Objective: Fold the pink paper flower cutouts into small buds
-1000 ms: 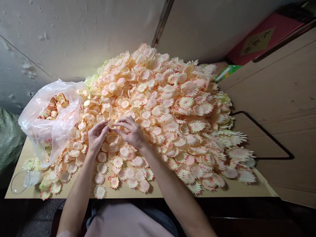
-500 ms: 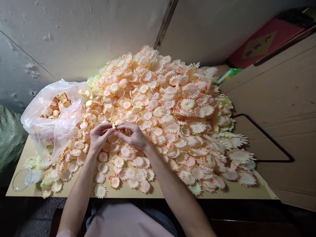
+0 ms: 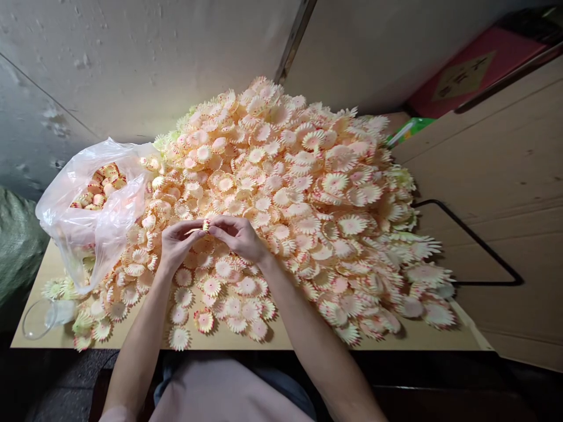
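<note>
Between the fingertips of both hands is a small cream petal piece (image 3: 206,225) with reddish edges, curled and partly covered by the fingers. My left hand (image 3: 176,241) pinches its left side, while my right hand (image 3: 237,235) grips it from the right with thumb and forefinger. Both hands hover over the front of a big heap of artificial flower petals (image 3: 281,193), pale pink and cream with toothed rims. Several flat petal discs (image 3: 211,287) lie loose below the wrists.
At the left, a translucent plastic bag (image 3: 109,220) holds rolled petal pieces (image 3: 102,186). A clear round cup (image 3: 39,319) lies at the table's (image 3: 145,334) front left corner. Cardboard (image 3: 492,205) with a black metal bar (image 3: 479,239) borders the right. A wall (image 3: 153,64) stands behind.
My right fingers have closed in on the petal piece, nearer to my left fingertips. The heap and the bag look the same.
</note>
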Motion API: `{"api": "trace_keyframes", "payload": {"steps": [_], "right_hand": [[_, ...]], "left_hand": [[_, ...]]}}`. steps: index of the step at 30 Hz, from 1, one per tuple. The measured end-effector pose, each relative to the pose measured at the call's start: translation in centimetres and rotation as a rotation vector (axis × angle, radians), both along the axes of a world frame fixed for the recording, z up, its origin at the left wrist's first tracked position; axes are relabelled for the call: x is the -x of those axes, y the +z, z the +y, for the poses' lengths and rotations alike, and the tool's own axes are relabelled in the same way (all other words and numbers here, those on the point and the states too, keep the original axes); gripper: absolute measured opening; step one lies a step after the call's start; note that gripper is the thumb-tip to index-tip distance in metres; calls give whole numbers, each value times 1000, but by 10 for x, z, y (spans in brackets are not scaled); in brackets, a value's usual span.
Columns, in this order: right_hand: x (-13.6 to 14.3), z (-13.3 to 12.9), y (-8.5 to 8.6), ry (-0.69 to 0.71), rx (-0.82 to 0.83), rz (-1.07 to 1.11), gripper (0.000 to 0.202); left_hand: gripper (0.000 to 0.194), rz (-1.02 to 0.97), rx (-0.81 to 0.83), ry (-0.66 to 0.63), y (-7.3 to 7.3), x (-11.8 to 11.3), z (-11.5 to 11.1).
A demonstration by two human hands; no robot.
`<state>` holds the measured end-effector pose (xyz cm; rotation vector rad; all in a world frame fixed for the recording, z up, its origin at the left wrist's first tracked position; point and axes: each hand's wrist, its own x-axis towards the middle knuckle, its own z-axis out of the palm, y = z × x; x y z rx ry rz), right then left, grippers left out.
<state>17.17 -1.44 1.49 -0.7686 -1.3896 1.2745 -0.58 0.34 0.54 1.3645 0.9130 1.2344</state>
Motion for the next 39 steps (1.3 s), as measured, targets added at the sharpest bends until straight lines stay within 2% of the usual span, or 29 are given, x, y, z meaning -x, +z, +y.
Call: {"api": "trace_keyframes", "payload": {"steps": [6, 13, 18, 24, 28, 39], "right_hand": [[0, 1, -3, 18, -14, 29, 19], [1, 2, -4, -6, 0, -38, 26], [2, 1, -2, -30, -8, -73, 25], [3, 1, -3, -48, 1, -64, 23], [2, 1, -3, -80, 21, -73, 25], [-1, 0, 2, -70, 91, 49, 26]], "left_hand": [[24, -15, -5, -33, 0, 0, 0], [27, 4, 15, -41, 5, -1, -1], [31, -10, 35, -93, 7, -2, -2], [24, 15, 71, 1, 5, -3, -2], [26, -19, 135, 54, 2, -2, 0], [34, -139, 158, 125, -5, -5, 4]]}}
